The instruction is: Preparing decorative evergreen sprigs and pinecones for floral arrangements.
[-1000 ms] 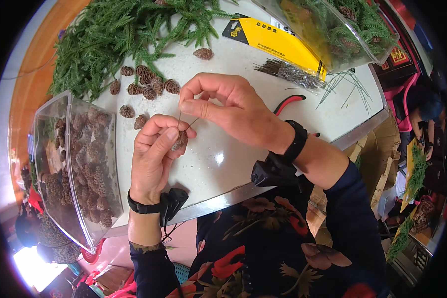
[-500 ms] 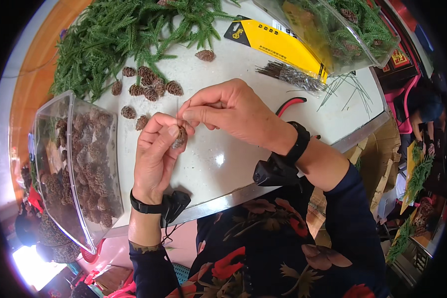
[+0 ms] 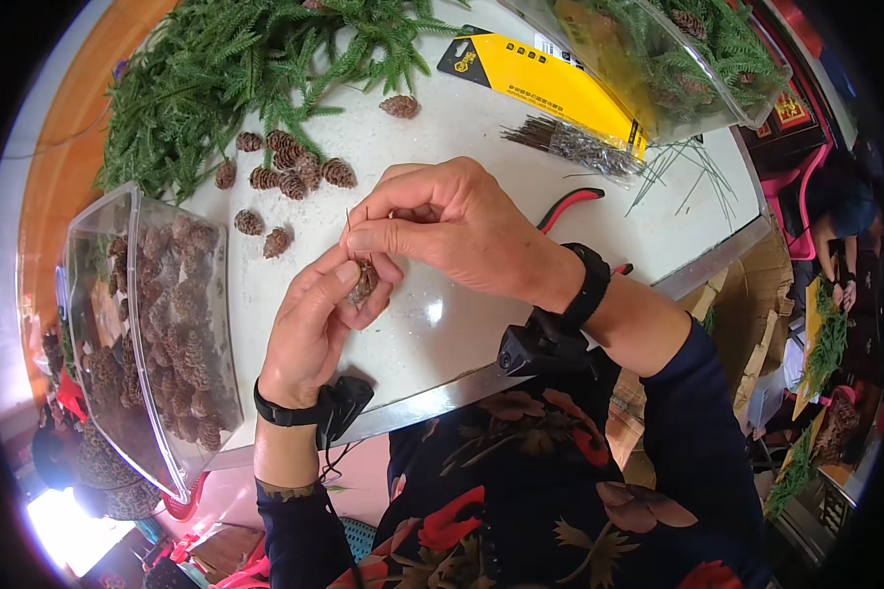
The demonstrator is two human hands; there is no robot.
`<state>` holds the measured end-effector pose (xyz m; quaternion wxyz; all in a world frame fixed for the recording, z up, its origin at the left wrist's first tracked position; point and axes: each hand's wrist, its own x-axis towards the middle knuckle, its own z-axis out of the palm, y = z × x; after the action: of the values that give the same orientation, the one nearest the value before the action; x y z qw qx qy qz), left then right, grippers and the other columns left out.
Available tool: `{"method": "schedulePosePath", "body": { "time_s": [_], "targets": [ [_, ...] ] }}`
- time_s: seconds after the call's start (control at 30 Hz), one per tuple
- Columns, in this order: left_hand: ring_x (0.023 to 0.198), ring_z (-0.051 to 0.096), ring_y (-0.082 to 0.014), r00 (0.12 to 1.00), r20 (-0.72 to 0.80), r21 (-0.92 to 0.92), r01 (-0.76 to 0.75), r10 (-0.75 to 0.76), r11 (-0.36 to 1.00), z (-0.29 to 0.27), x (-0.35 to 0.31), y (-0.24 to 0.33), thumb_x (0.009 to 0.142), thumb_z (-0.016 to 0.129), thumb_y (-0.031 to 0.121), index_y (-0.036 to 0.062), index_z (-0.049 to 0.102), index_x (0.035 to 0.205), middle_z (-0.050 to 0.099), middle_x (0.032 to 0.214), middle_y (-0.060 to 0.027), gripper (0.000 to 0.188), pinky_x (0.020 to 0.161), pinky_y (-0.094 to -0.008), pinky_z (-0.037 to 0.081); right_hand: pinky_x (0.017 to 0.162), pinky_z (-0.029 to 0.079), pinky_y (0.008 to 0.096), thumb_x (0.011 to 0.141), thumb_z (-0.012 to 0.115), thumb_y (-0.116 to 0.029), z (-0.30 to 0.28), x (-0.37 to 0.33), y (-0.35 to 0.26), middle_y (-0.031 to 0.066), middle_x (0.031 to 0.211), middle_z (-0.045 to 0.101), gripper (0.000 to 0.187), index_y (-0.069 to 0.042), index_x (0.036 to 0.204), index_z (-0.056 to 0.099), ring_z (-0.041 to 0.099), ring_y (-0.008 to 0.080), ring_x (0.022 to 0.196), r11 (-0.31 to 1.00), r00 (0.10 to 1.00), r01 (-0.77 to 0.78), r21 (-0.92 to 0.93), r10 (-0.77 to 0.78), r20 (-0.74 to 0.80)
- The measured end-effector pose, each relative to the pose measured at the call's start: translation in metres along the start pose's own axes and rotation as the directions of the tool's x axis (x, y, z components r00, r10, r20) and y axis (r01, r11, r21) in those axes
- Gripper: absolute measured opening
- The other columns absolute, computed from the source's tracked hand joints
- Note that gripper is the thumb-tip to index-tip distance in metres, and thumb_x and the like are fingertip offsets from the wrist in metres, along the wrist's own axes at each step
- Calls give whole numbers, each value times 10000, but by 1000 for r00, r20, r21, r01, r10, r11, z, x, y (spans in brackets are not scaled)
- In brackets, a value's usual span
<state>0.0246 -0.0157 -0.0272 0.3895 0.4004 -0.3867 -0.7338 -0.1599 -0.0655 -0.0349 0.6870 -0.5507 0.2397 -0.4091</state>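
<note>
A small brown pine cone [image 3: 363, 283] is gripped between the thumb and fingers of my left hand [image 3: 307, 319], over the white tabletop. Just above it, my right hand [image 3: 462, 224] has thumb and forefinger pinched together on a thin wire [image 3: 349, 226]. Short wire ends stick up past the fingertips; the part where wire meets cone is hidden by my fingers. Several loose pine cones [image 3: 293, 185] lie in a cluster beyond my left hand. Pliers with red and black handles [image 3: 570, 203] lie partly under my right wrist.
At the left stands a clear plastic bin [image 3: 182, 324] of pine cones. Green artificial pine branches [image 3: 216, 88] pile up at the back. A yellow card package [image 3: 550, 79], bundled wires [image 3: 570, 147], loose green wires [image 3: 692, 177] and another clear bin [image 3: 648, 69] are back right. Another person's hand [image 3: 845, 294] shows far right.
Both hands have shifted slightly, and the left fingers have opened out a little around the cone. The wire ends now show as two tips above my right thumb.
</note>
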Motion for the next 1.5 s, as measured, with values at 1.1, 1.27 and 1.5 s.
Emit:
{"method": "schedulePosePath", "body": {
  "time_s": [1.1,1.27,1.5],
  "targets": [
    [643,319,-83,996,-73,-51,55,-59,997,6,-3,9,896,423,175,-2,503,965,354,695,16,206,565,-218,256,572,459,273,764,687,1,2,1,0,63,810,589,110,-32,862,650,589,182,658,637,873,433,-638,-472,120],
    [626,326,-74,996,-72,49,55,-52,997,0,-6,7,922,449,236,-25,492,1040,372,708,8,290,544,-214,267,595,491,269,756,672,34,-1,6,2,76,947,588,161,-30,904,662,608,179,674,574,844,480,-664,-509,170],
    [470,288,-47,998,-18,64,69,-68,996,4,-10,13,953,434,239,-27,490,1045,390,685,10,286,427,-178,212,600,514,263,728,652,56,-6,4,2,81,985,594,212,-37,917,671,627,187,690,489,825,520,-701,-500,263]
  ]
}}
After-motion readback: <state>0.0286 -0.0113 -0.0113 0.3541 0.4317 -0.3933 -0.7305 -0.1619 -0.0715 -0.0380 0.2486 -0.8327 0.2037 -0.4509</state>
